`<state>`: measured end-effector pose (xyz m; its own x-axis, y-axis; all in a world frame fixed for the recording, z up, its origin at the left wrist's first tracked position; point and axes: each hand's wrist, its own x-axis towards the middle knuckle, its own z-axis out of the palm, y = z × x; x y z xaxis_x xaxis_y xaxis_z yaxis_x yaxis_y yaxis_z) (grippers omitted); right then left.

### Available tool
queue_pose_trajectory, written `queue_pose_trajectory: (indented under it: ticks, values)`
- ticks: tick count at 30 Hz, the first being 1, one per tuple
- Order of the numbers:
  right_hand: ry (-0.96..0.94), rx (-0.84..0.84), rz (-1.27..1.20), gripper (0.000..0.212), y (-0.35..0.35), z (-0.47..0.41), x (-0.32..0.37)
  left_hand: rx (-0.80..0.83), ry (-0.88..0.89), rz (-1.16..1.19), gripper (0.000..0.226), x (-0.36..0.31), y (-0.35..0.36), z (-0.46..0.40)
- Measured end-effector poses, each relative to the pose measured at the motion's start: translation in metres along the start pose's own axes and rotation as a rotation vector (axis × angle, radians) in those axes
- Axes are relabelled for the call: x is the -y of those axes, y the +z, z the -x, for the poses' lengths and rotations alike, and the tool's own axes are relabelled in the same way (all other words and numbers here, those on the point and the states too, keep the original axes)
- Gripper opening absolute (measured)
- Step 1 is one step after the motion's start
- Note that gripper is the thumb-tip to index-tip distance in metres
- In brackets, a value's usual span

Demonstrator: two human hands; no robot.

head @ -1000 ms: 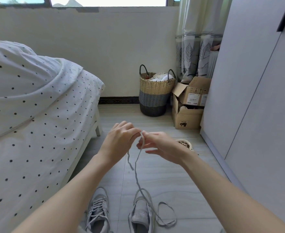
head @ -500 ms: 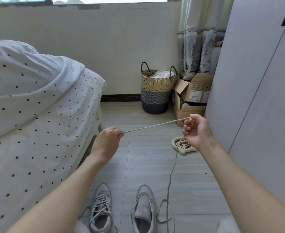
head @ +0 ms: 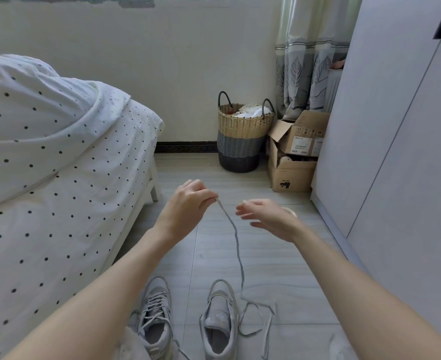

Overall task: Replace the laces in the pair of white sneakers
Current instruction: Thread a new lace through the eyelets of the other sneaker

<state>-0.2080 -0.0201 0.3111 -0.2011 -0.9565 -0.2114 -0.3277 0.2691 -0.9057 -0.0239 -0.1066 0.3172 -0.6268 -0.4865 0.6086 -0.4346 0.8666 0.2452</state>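
A: Hands?
B: Left hand up over the floor, fingers curled, pinching one end of the lace at its fingertips. Right hand just beside it, fingers spread and loose, gripping nothing, a bit blurred. Small gap between its fingertips and the lace, not touching as far as I can see

A: Where does the lace run?
B: Hangs from the left pinch, passes between the two hands, slants down to the floor tiles, then loops loosely just right of the right sneaker

A: Sneakers?
B: Both on the floor below the forearms, toes pointing away. Left sneaker laced up. Right sneaker shows a bare tongue, no lace across it. Lace loops lie next to it; whether they touch I can't tell

A: Anything else?
B: Bed with dotted sheet on the left, woven basket and cardboard boxes at the far wall, wardrobe on the right
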Motion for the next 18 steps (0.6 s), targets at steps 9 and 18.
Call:
queue_pose_trajectory:
  ticks: [9,18]
  values:
    - [-0.066,0.160,-0.228,0.036,0.026,-0.002,0.018,-0.045,0.033,-0.007,0.012,-0.008,0.001,0.001]
    - [-0.133,0.119,-0.533,0.024,0.022,-0.007,0.025,-0.047,0.036,-0.058,0.006,-0.001,0.004,0.001]
